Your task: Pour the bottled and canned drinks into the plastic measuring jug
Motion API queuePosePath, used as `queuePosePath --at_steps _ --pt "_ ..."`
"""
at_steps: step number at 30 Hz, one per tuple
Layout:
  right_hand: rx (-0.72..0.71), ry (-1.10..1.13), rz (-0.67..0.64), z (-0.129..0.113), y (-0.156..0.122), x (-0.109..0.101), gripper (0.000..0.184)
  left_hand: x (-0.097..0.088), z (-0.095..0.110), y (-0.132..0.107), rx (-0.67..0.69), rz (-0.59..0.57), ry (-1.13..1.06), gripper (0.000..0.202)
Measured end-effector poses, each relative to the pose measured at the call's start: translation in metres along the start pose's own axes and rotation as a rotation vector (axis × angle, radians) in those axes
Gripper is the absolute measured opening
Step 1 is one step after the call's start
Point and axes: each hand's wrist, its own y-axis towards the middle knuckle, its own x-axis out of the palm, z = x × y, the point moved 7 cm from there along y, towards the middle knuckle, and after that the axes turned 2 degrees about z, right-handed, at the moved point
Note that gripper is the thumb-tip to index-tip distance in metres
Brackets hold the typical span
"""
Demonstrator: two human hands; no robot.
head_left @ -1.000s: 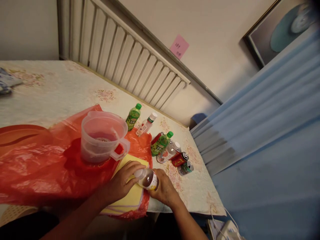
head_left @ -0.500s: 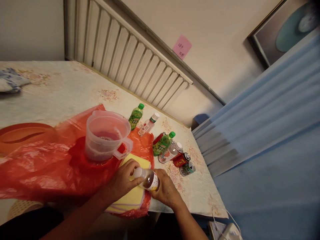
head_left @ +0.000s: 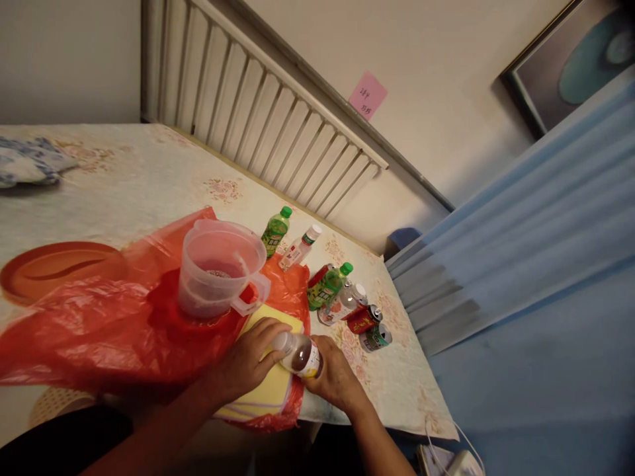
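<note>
A small bottle (head_left: 303, 357) of dark liquid is held in two bare hands over a stack of yellow cloths (head_left: 268, 393) near the table's edge. Its body is grasped near the base by the right hand (head_left: 335, 375), while its white cap (head_left: 282, 342) is pinched between the thumb and fingers of the left hand (head_left: 254, 357); whether the cap has been loosened cannot be told. The bottle is tilted, cap end toward the left hand. For a sound twist, the body is best gripped firmly but not squeezed, since liquid could be forced out at the neck, and the cap end is better raised before the seal is broken. Any drips would probably be caught by the cloths. Elbow room should be left around the translucent pitcher (head_left: 201, 297), which is stood on red plastic (head_left: 109, 337) just beyond the left hand.
</note>
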Motion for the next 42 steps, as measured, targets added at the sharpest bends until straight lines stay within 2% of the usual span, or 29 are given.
queuePosePath --at_steps 3,6,15,24,33,42 --pt "0.005 0.004 0.007 0.003 0.0 -0.001 0.045 -0.008 -0.006 0.001 -0.086 0.131 0.043 0.019" --pt "0.028 -0.004 0.03 0.006 0.003 -0.006 0.043 -0.012 -0.013 -0.001 -0.171 0.188 0.061 0.016" --pt "-0.043 -0.003 0.093 -0.009 0.038 -0.042 0.046 -0.007 -0.031 -0.006 -0.312 0.163 -0.004 0.016" --pt "-0.196 -0.149 0.158 -0.05 0.091 -0.08 0.046 -0.001 -0.038 -0.006 -0.369 0.104 -0.064 0.013" --pt "-0.367 -0.333 0.168 -0.081 0.141 -0.093 0.061 0.002 -0.037 -0.008 -0.386 0.059 -0.105 0.014" --pt "-0.525 -0.554 0.168 -0.115 0.165 -0.096 0.06 -0.001 -0.033 -0.006 -0.395 0.083 -0.097 0.01"
